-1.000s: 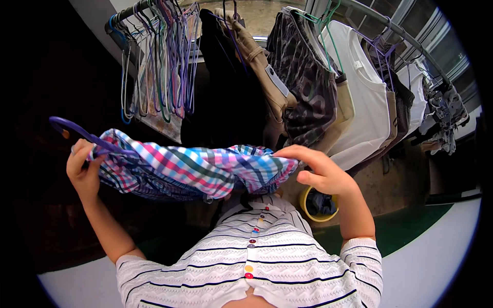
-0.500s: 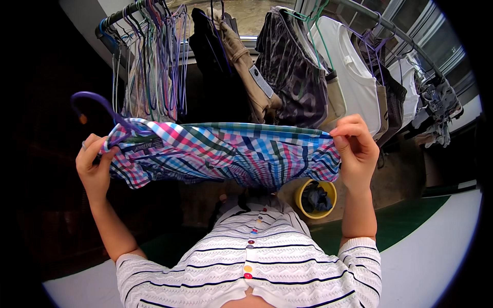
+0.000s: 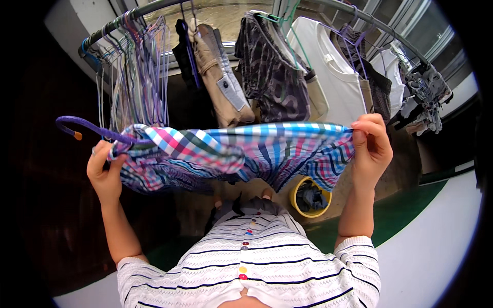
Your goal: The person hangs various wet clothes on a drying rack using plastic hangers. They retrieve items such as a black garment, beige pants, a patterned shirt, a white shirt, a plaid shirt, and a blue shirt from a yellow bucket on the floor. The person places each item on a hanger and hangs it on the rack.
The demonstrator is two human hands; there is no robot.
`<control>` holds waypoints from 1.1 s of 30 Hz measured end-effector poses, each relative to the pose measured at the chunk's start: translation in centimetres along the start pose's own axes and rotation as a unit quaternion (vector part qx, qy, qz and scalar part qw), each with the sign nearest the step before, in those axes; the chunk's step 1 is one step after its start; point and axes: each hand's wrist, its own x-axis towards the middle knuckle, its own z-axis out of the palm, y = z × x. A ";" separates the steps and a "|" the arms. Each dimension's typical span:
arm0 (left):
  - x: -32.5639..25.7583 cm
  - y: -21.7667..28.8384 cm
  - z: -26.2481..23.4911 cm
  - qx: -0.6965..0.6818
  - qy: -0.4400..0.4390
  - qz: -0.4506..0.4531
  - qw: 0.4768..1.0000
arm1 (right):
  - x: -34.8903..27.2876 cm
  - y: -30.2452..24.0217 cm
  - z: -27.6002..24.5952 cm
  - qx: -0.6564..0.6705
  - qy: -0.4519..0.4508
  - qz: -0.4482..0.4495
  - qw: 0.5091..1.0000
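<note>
A plaid shirt [image 3: 231, 154] in blue, pink, white and dark green is stretched sideways between my hands. My left hand [image 3: 106, 172] pinches it at its left end, close to the collar. There a purple hanger [image 3: 97, 132] pokes out, its hook curving left and ending in an orange tip; the rest of the hanger is hidden in the cloth. My right hand [image 3: 371, 151] grips the shirt's upper right corner between thumb and fingers. The lower part of the cloth hangs in folds and is partly blurred.
A metal rail [image 3: 138, 11] ahead carries several bare hangers [image 3: 136, 77] on the left. Beige trousers [image 3: 221, 82], a dark patterned garment [image 3: 275, 72] and a white sleeveless top [image 3: 328, 61] hang further right. On the floor, a yellow bucket [image 3: 293, 197] contains dark cloth.
Both hands have shifted slightly right with the shirt, the right one further, pulling the cloth straighter. The hanger's hook has swung lower and further left.
</note>
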 end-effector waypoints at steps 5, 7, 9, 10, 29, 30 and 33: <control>0.0 5.1 2.8 -0.008 -0.099 -0.035 0.994 | -0.1 1.0 -6.1 -0.075 -0.003 0.052 0.996; 0.7 8.5 5.8 -0.006 -0.116 -0.005 0.993 | -0.1 -0.2 -7.9 -0.134 -0.023 0.018 0.991; 0.3 12.1 9.6 -0.039 -0.148 -0.019 0.988 | 0.1 -1.5 -8.8 -0.147 -0.109 -0.015 0.983; 0.2 13.5 11.7 -0.063 -0.174 -0.022 0.983 | 0.2 -2.1 -8.7 -0.133 -0.183 -0.028 0.974; 7.7 23.6 32.0 -0.247 -0.377 0.137 0.882 | 2.0 -4.5 -26.2 -0.274 -0.048 0.106 0.955; 7.9 22.8 32.6 -0.269 -0.413 0.115 0.863 | 2.1 -4.2 -27.9 -0.225 -0.038 0.123 0.966; 7.8 22.1 33.5 -0.324 -0.482 0.035 0.813 | 2.9 -3.3 -28.9 -0.239 -0.082 0.188 0.949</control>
